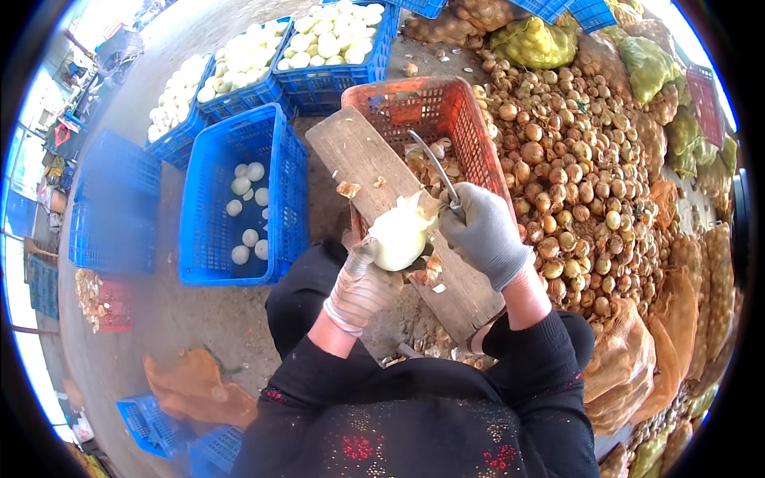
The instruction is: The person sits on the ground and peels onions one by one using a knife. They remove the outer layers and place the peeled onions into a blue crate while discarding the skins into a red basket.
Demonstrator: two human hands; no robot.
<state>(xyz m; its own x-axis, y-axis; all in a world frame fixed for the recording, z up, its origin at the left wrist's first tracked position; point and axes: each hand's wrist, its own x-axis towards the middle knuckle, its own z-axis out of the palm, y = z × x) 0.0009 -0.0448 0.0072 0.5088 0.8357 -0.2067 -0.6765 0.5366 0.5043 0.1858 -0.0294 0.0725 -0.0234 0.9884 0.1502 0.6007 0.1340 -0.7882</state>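
My left hand [366, 281], in a striped glove, holds a large peeled white onion [399, 236] above a wooden board [364, 155]. My right hand [485, 230], in a grey glove, grips a knife [435, 162] with a curved blade that points up and away from me. Its fingers are beside the onion's top, where loose skin hangs. Pieces of brown onion skin [348, 189] lie on the board. The board rests slantwise over a red plastic crate [478, 143] with onion skins inside.
A blue crate [185, 239] at the left holds several peeled onions [241, 254]. Behind it stand blue crates [334, 74] full of peeled onions. A big heap of unpeeled onions [568, 173] spreads at the right, with net sacks [535, 45] around it. An orange net sack [200, 388] lies lower left.
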